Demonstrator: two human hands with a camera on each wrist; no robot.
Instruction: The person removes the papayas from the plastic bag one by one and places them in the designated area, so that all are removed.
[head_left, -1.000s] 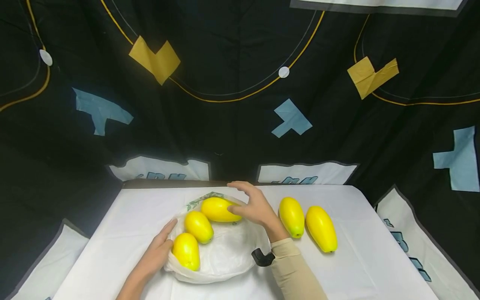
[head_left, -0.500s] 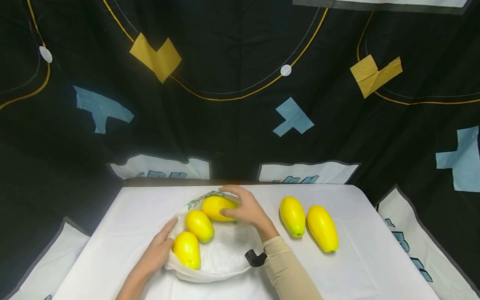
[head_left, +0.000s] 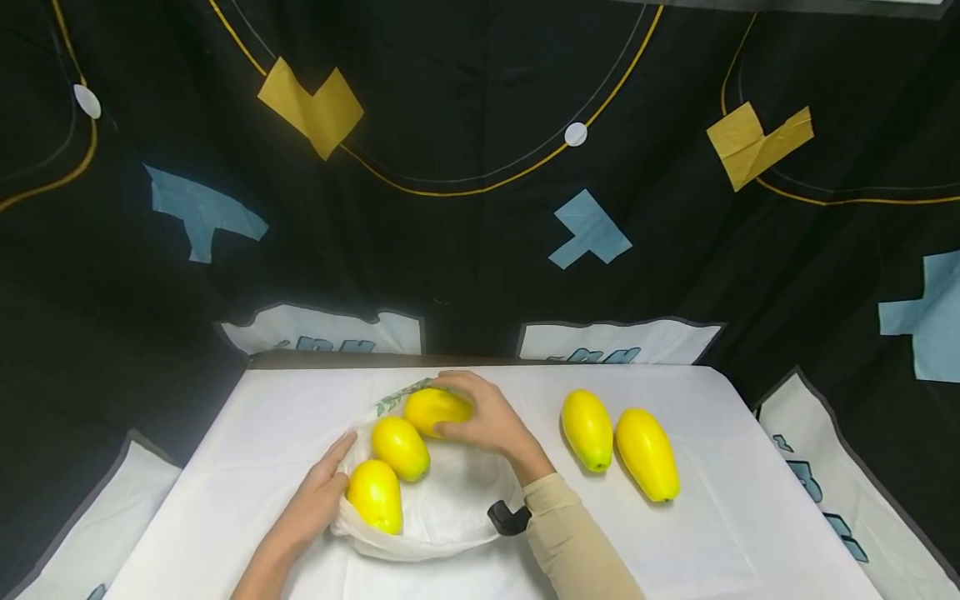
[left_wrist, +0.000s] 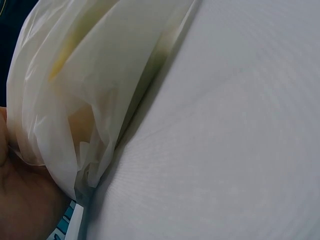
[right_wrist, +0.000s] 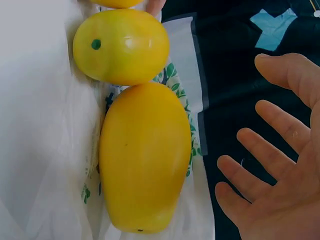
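A thin white plastic bag lies with its mouth spread on the table. Three yellow papayas are in it: a near one, a middle one and a far one. My left hand holds the bag's left side, its wall between thumb and fingers; in the left wrist view the plastic bunches beside the palm. My right hand reaches over the far papaya's right end. In the right wrist view its fingers are spread and apart from the papaya.
Two more papayas lie side by side right of the bag, a left one and a right one. A white cloth covers the table. Behind it hangs a black curtain with taped shapes. A black wrist mount sits at the right cuff.
My right hand has shifted left, further over the far papaya. The left hand stays at the bag's side. The head view has tilted down slightly.
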